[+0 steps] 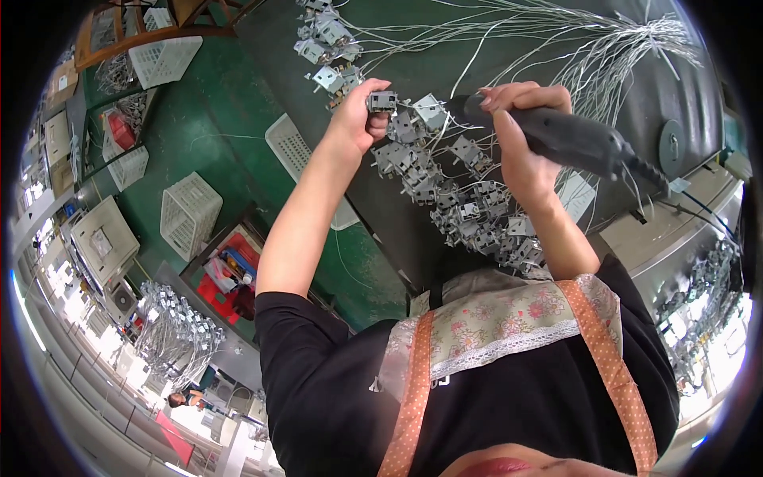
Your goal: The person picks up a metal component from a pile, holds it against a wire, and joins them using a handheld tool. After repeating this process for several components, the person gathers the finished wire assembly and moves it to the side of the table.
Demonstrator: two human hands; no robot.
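My left hand (pixel 362 118) is closed around a small boxy metal part (pixel 382 101) at the table's left edge. My right hand (pixel 528 143) grips a black power screwdriver (pixel 568 135), its cord trailing off to the right. The tool's tip end points left toward the held part, with a gap between them; the bit itself is too dark to make out. Below and between my hands lies a pile of similar silver metal parts (pixel 469 207) with thin wires. Another row of these parts (pixel 330 36) runs up the table's far left edge.
Long white wires (pixel 588 60) fan out to a bundle at the far right of the dark table (pixel 429 56). A round grey disc (pixel 671 147) stands at the right. White plastic baskets (pixel 191 213) and a box with red items (pixel 230 278) sit on the left. Another person (pixel 191 399) is far off.
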